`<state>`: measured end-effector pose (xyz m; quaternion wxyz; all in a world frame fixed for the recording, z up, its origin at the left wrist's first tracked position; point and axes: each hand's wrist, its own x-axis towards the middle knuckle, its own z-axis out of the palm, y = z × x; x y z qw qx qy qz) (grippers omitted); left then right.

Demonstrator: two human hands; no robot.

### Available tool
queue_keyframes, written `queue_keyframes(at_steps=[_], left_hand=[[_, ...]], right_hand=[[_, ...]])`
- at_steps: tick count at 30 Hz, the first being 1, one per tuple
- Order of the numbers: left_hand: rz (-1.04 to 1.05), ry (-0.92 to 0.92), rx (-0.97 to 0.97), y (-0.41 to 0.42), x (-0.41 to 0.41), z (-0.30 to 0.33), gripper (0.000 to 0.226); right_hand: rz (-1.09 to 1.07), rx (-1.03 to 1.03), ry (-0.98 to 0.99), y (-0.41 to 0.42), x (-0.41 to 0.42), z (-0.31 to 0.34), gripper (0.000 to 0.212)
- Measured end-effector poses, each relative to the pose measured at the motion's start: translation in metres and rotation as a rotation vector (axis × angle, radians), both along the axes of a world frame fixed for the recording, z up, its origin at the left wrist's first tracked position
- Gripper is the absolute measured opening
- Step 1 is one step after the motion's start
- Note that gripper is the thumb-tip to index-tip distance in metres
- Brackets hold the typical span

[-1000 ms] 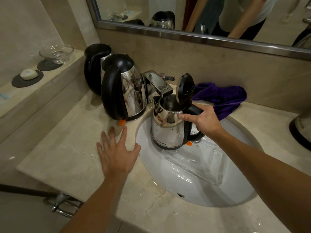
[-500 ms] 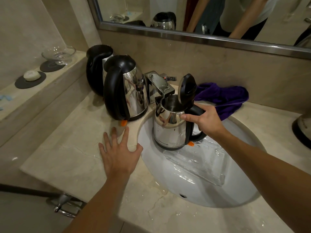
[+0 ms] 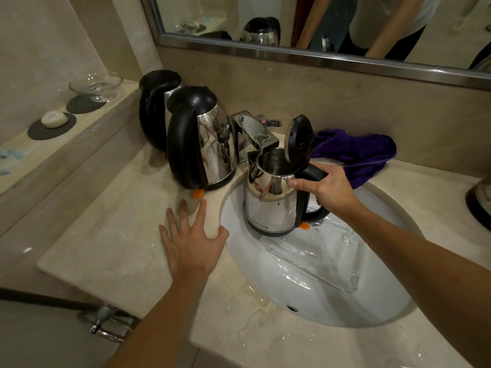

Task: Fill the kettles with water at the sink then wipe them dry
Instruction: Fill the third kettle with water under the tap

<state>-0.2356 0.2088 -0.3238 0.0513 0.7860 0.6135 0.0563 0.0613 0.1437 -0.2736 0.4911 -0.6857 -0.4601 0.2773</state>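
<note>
Under the tap (image 3: 255, 134), over the back of the sink (image 3: 318, 301), I have the open kettle (image 3: 271, 200) held by my right hand (image 3: 329, 189), whose fingers are wrapped round its black handle; the lid (image 3: 299, 138) stands up and the mouth sits just below the spout. I cannot make out a stream of water, so I judge the filling of this one to be in hand rather than finished. My left hand (image 3: 192, 243) lies flat, fingers spread and holding nothing, on the counter (image 3: 106, 251) left of the sink.

Left of the tap stand two more kettles with lids down: the near kettle (image 3: 204, 139) touching the tap's side, and the far kettle (image 3: 156, 107) behind it. Whether they hold water I cannot tell. Another kettle's edge (image 3: 481, 200) shows at the far right of the sink.

The purple cloth (image 3: 356, 152) lies bunched right of the tap, untouched, so I judge the wiping is all left to do.

There is small printing low on the held kettle's body, too small to read. I see no other label.
</note>
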Motion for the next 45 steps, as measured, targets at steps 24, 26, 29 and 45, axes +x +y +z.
queue_keyframes(at_steps=[24, 26, 29, 45], left_hand=[[0.004, -0.006, 0.002, 0.0, 0.0004, -0.0005, 0.079], [0.005, -0.011, 0.001, 0.0001, 0.0003, -0.001, 0.079], [0.005, -0.018, -0.002, 0.0001, 0.0, -0.0011, 0.08], [0.002, 0.0, 0.001, 0.0003, 0.0002, -0.0001, 0.08]], right_hand=[[-0.001, -0.022, 0.026, -0.0007, -0.0027, 0.0041, 0.043], [-0.002, -0.032, 0.025, -0.0009, -0.003, 0.0056, 0.038], [0.002, -0.037, 0.029, -0.0013, -0.0034, 0.0067, 0.029], [-0.007, -0.024, 0.028, -0.001, -0.0031, 0.0052, 0.042]])
